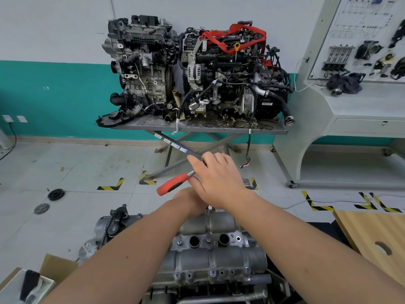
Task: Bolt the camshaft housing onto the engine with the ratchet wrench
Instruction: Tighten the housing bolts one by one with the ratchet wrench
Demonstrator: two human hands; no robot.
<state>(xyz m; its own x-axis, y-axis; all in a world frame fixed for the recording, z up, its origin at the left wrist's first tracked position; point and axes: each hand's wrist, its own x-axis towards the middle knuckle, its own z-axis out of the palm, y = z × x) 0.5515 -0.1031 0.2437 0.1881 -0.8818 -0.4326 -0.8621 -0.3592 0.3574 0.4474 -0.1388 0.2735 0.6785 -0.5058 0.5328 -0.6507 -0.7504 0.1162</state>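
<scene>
Nearest me, both forearms reach forward over the engine (210, 288), which fills the bottom middle of my view. Bolted-looking on top of it sits the housing (219, 255), grey cast metal with two round dark holes side by side and bolt heads along its near edge. To my left lies an open box (54, 268) with something dark inside it; to my right is a wooden board (372, 233) with a hole cut in it.

At the far edge of the housing my left hand (190, 199) is mostly hidden under the right one, so I cannot tell how its fingers lie. My right hand (215, 178) is above it, fingers curled round the metal shank of the ratchet (173, 184), whose red handle sticks out to the left, tilted down (the head end is hidden behind the hand).

Beyond the hands, the tiled floor (76, 167) carries yellow-and-black corner marks, and two dark round caps (55, 194) lie well to the left.

Further back, a metal table (197, 127) holds two more engines against the white and teal wall. A grey display panel (359, 51) stands at the right.
</scene>
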